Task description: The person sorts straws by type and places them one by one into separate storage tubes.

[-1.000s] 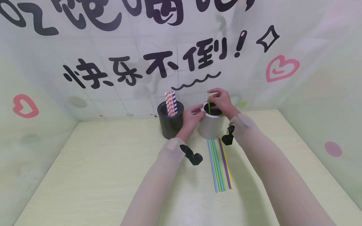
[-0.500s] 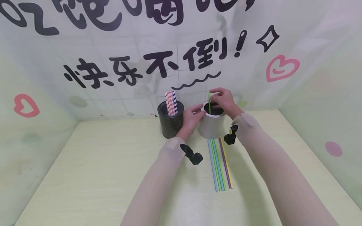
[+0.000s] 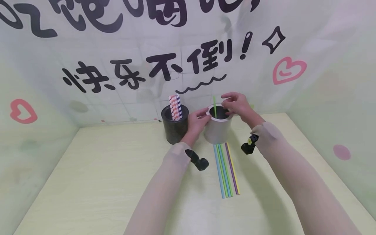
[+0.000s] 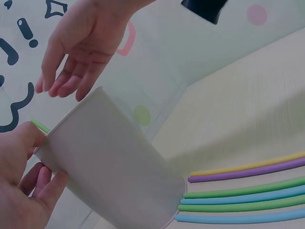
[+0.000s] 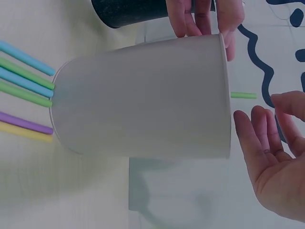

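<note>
In the head view a light grey cup (image 3: 217, 130) stands upright at the back of the table. One green straw (image 3: 214, 106) leans inside it, its top end showing above the rim. My left hand (image 3: 198, 122) grips the cup at its left side, fingertips and thumb around the rim. The right hand (image 3: 237, 105) is at the cup's right rim with loosely bent fingers and nothing between them; the right wrist view shows a gap between these fingers (image 5: 261, 129) and the green straw (image 5: 244, 95).
Left of the grey cup stands a black cup (image 3: 175, 132) with several striped paper straws (image 3: 175, 107). Several blue, green, purple and yellow straws (image 3: 226, 171) lie side by side in front of the grey cup. A lettered wall sheet (image 3: 123, 42) rises behind.
My right hand has let go of the green straw and moved right, away from it. The straw stays leaning in the cup. The left hand keeps its grip.
</note>
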`<control>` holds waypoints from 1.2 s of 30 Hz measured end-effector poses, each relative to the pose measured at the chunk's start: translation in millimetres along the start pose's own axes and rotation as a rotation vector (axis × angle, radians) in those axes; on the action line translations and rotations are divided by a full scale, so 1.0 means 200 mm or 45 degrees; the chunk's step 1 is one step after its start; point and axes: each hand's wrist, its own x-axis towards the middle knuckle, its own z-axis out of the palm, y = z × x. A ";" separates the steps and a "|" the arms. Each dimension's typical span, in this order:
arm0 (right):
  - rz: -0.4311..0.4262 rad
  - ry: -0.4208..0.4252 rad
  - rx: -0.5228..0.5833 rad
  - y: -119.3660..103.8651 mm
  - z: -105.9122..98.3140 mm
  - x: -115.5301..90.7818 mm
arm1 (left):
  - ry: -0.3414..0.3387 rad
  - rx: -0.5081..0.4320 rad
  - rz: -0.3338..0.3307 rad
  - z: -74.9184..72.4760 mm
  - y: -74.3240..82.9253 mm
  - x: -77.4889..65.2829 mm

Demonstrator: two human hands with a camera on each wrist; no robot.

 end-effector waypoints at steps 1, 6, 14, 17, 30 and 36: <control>-0.007 -0.007 -0.006 0.01 -0.01 -0.01 | 0.000 0.002 -0.003 0.00 0.00 0.00; -0.030 -0.060 -0.012 0.06 -0.08 -0.08 | 0.005 0.006 0.005 -0.01 0.00 0.00; 0.004 -0.189 -0.127 0.19 -0.15 -0.19 | 0.016 0.004 0.005 -0.01 -0.01 -0.01; -0.002 -0.221 -0.154 0.24 -0.15 -0.22 | 0.021 -0.003 0.001 -0.01 -0.01 -0.01; 0.125 -0.343 -0.174 0.54 -0.08 -0.31 | 0.015 0.006 -0.005 -0.01 -0.01 0.00; 0.244 -0.278 -0.225 0.67 -0.04 -0.31 | 0.015 0.003 0.011 0.00 -0.01 0.00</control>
